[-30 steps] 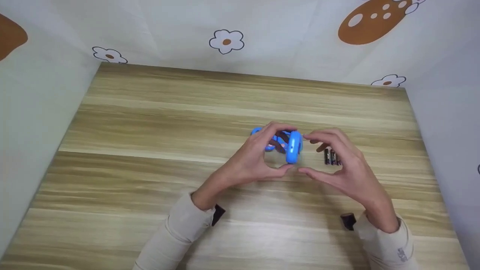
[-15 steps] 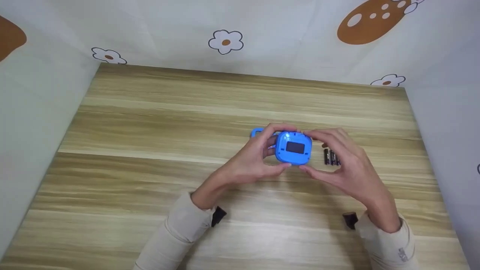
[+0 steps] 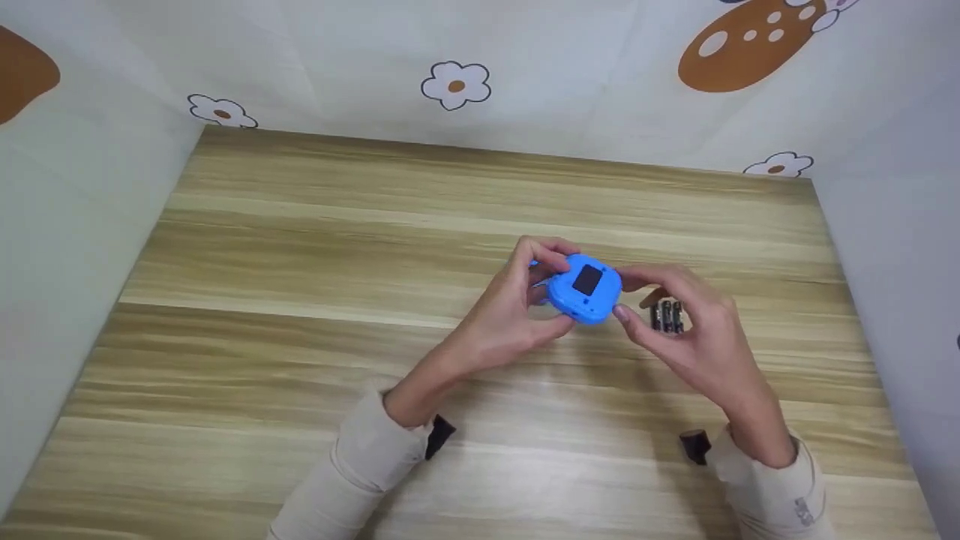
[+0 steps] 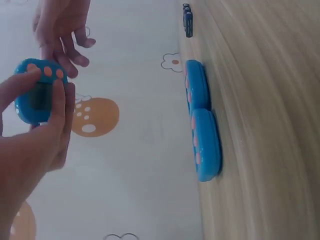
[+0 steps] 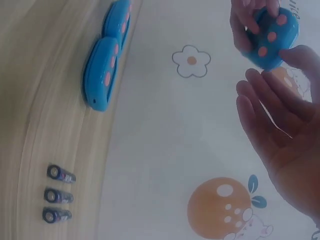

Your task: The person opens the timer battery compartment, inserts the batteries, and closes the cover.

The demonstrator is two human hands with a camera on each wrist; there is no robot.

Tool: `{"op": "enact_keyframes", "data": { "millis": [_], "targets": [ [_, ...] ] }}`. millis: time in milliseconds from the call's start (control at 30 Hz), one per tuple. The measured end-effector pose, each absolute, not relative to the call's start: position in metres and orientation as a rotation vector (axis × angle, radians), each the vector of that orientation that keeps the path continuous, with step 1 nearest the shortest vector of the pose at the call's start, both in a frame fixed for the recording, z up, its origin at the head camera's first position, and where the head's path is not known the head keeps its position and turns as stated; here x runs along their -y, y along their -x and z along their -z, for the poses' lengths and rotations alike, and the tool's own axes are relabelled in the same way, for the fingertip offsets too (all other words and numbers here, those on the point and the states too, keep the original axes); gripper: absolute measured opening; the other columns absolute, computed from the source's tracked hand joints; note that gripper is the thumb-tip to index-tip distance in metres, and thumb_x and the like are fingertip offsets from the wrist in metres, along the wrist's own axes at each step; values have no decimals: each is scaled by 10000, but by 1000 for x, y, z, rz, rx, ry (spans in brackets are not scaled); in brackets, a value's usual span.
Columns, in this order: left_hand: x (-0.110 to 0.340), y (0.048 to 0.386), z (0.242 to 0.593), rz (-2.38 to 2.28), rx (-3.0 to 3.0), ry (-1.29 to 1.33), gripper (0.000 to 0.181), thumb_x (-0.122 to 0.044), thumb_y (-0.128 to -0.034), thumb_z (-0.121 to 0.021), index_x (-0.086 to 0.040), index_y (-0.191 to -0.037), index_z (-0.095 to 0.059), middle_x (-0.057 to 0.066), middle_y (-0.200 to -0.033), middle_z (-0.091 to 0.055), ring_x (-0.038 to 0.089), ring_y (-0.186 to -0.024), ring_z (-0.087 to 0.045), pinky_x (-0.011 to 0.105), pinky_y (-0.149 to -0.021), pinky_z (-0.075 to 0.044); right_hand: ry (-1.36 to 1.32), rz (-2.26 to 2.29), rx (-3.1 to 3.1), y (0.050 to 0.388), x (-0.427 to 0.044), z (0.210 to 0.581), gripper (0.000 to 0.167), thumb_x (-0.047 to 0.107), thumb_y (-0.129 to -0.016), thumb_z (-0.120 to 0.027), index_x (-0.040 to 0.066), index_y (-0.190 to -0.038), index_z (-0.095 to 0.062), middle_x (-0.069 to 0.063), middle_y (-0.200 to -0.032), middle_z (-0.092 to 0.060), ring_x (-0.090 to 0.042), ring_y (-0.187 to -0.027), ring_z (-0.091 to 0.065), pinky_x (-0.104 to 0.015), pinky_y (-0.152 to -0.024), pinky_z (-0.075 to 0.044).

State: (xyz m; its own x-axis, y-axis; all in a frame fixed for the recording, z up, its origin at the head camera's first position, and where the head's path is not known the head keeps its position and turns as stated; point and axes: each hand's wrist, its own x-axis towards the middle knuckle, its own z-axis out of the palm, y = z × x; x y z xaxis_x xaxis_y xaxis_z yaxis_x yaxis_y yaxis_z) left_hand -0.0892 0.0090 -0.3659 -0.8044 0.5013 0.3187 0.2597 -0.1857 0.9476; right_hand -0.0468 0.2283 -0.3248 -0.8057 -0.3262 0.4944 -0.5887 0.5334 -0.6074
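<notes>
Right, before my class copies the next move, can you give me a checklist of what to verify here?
1. Left hand holding the blue device: ok.
2. Device's dark rectangle in sight in the head view: ok.
3. That rectangle being an open compartment: cannot tell.
4. Three batteries side by side on the table: ok.
5. Battery in the right hand: not ok, none shows there.
6. Two more blue devices on the table: ok.

From above, my head view faces forward-down over table [image 3: 300,225]; my wrist views, closer, turned sideways, share held device [image 5: 280,37], batteries [image 5: 59,195].
</notes>
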Motion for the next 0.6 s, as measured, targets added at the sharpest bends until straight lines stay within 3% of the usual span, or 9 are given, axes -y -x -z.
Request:
{"op": "enact_keyframes", "data": {
  "millis": [200, 433, 600],
  "targets": [
    [-14, 78, 360, -1831, -2365, -949, 573, 24, -780, -797, -67, -1158, -376, 56, -1472, -379, 211, -1302, -430, 230, -951, -471, -725, -1227, 2552, 44, -225, 328, 661, 35, -745, -838, -6, -1337, -547, -45, -1267, -612, -231, -1058, -592, -231, -788, -518],
    [-9, 79, 354, -1638, -2334, -1039, 687, -141, -805, -816, -81, -1299, -342, 71, -1421, -441, 160, -1228, -484, 174, -954, -443, -854, -1203, 2535, 47, -236, 323, 691, -27, -678, -866, -8, -1308, -582, -93, -1208, -646, -269, -1021, -603, -197, -786, -501],
    [-8, 81, 355, -1594, -2331, -1089, 659, -177, -819, -810, -77, -1308, -380, 83, -1407, -455, 162, -1219, -487, 178, -938, -454, -880, -1186, 2540, 47, -240, 322, 695, -18, -670, -874, 19, -1306, -596, -77, -1191, -655, -256, -1010, -603, -196, -778, -490]
  ]
}}
